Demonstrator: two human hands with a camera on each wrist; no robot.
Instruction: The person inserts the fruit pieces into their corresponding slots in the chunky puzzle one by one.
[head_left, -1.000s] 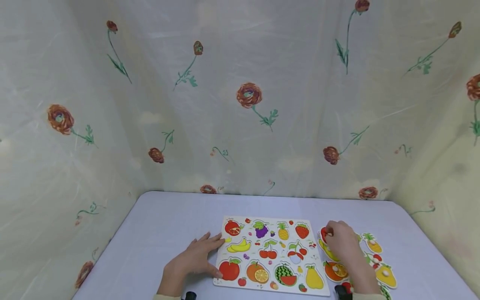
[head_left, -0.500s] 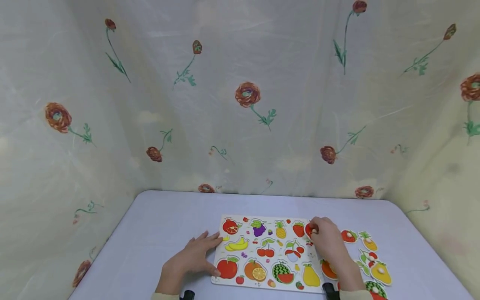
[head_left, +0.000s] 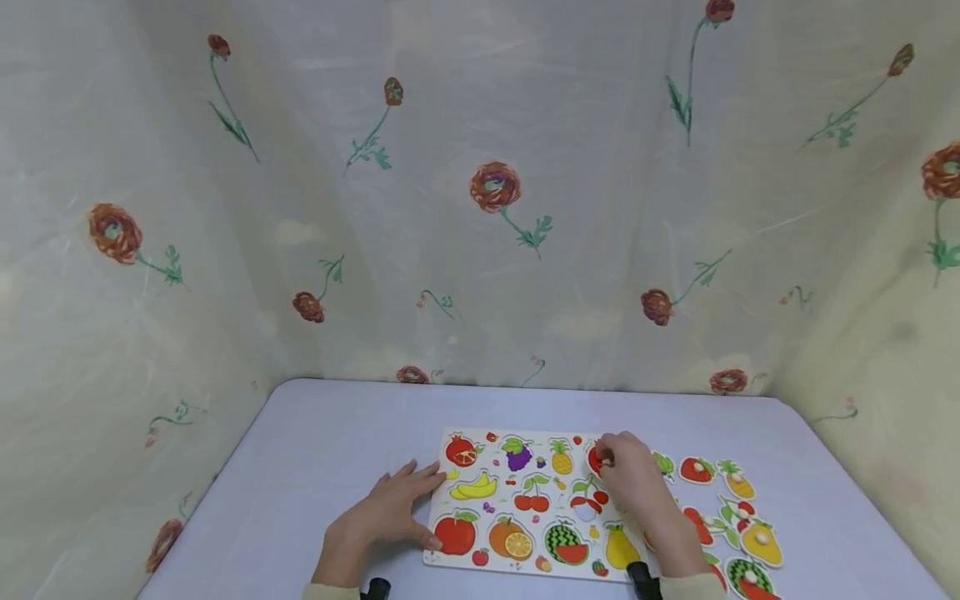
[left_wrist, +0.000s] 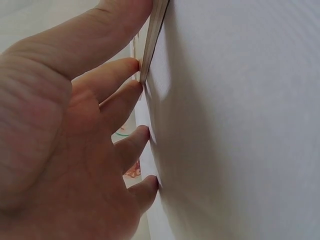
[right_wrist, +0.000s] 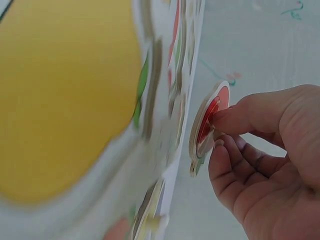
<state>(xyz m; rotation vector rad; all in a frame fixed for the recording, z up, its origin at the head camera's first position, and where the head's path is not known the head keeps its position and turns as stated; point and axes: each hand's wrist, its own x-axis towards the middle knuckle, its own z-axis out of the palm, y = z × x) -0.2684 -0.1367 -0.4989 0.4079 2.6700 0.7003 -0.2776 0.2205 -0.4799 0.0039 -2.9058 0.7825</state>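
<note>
A white wooden fruit puzzle board (head_left: 558, 507) lies on the table, with fruit pictures in its recesses. My left hand (head_left: 393, 508) rests spread at its left edge. In the left wrist view, the thumb and some fingertips (left_wrist: 134, 65) touch the board's side, others the tabletop. My right hand (head_left: 633, 475) is over the board's upper right part. Its thumb and fingers pinch a red pomegranate puzzle piece (right_wrist: 207, 120), which is raised and tilted in the right wrist view. From the head, the hand partly covers this piece and the printed strawberry spot.
Right of the board lie several loose knobbed pieces, among them a strawberry (head_left: 697, 471), a pineapple (head_left: 738, 483), a yellow pear (head_left: 761, 542) and a watermelon (head_left: 748, 575). The right forearm hides some of them. A flower-print curtain (head_left: 480, 275) stands behind the table.
My right hand has carried the pomegranate piece leftward from the loose pieces to over the board's upper right. The left hand stays at the board's left edge.
</note>
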